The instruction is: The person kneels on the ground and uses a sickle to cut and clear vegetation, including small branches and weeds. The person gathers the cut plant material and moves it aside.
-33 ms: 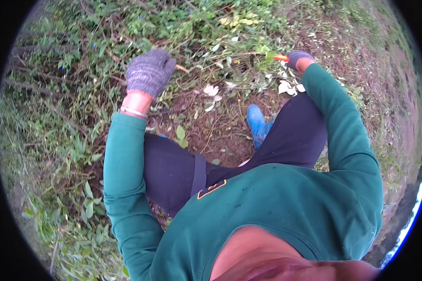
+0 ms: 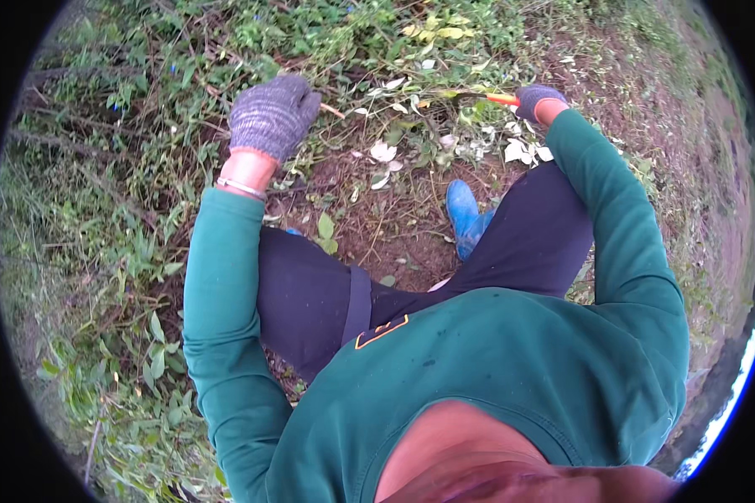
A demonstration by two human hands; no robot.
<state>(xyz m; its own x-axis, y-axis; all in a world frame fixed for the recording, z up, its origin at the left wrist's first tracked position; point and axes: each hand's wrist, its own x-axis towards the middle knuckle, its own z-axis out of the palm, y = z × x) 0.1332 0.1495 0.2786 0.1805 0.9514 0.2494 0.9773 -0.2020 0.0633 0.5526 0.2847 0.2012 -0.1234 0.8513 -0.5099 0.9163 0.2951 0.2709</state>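
Note:
My left hand (image 2: pixel 270 117), in a grey knit glove with a red cuff, is closed around a thin tan stick (image 2: pixel 332 111) at the edge of the green undergrowth. Off to the right, my right hand (image 2: pixel 535 104), also gloved, grips the orange handle (image 2: pixel 502 99) of a tool. Its dark working end (image 2: pixel 466 96) lies among stems and leaves, too small to make out exactly. Pale torn leaves (image 2: pixel 518 151) and cut-looking vegetation lie on the soil below the two hands.
My blue rubber boot (image 2: pixel 466 216) stands on brown soil (image 2: pixel 415 260) between my legs; the other boot is mostly hidden. Dense weeds (image 2: pixel 126 235) and bare woody branches spread to the left and front. Dry, trampled ground (image 2: pixel 679 168) with sparse plants lies to the right.
Both my hands have moved slightly upward, away from my body. The tool's dark end now shows where green leaves covered it.

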